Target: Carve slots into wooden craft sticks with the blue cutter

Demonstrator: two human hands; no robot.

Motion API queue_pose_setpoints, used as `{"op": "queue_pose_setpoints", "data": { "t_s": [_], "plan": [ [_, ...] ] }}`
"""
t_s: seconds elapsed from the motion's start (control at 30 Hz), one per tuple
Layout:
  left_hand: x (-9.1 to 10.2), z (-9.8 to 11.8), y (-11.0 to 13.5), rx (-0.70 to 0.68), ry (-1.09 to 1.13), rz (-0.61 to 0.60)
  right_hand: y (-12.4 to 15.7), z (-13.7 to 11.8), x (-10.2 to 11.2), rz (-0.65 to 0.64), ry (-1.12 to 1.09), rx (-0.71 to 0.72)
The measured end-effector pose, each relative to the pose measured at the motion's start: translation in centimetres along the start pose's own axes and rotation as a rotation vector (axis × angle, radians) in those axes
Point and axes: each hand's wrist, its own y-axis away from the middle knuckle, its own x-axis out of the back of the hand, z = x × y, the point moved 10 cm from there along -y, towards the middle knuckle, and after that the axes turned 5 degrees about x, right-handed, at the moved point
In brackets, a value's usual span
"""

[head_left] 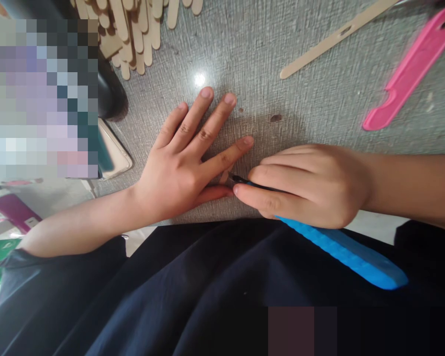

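Note:
My left hand lies palm down on the grey table, its fingers spread wide. Between its thumb and index finger shows a small pale piece, possibly wood; most of it is hidden. My right hand is wrapped round a blue-handled craft knife. Its dark, narrow tip points left and sits at the pale piece, close to my left thumb. The knife's thick, ridged handle sticks out below my right palm, over my dark clothing.
Many wooden craft sticks are heaped at the upper left. One stick with a small hole lies at the upper right, near a pink cutter-like handle. A phone-like object and a dark rounded object are left of my hand.

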Motion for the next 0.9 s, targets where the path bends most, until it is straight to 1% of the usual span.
{"op": "queue_pose_setpoints", "data": {
  "t_s": [0.13, 0.23, 0.4, 0.5, 0.57, 0.7, 0.77, 0.83, 0.9],
  "plan": [
    [0.2, 0.1, -0.1, 0.010, -0.010, -0.003, -0.4, 0.1, 0.2, -0.001, -0.019, 0.007],
    [-0.1, -0.2, -0.3, 0.037, 0.019, -0.022, -0.9, 0.0, 0.0, 0.010, -0.045, 0.021],
    [-0.2, -0.3, -0.3, 0.074, 0.046, -0.021, -1.5, 0.6, -0.5, 0.075, -0.069, -0.026],
    [0.3, -0.1, -0.3, 0.047, 0.021, 0.008, -1.5, 0.8, -0.8, 0.067, -0.094, -0.036],
    [0.5, -0.2, -0.3, 0.032, 0.024, 0.014, -1.4, 1.0, -0.6, 0.066, -0.102, -0.032],
    [0.1, -0.9, -0.3, 0.039, 0.053, 0.002, -1.0, 0.9, -0.3, 0.011, -0.075, 0.003],
    [0.1, -0.8, -0.2, 0.012, 0.030, 0.029, -0.6, 0.8, 0.1, 0.024, -0.107, 0.022],
    [0.5, -0.5, 0.0, -0.022, -0.012, 0.084, -0.3, 0.7, 0.6, 0.078, -0.184, 0.031],
    [1.0, -0.2, 0.1, -0.039, -0.042, 0.139, -0.1, 1.2, 1.1, 0.124, -0.203, -0.024]
  ]
}}
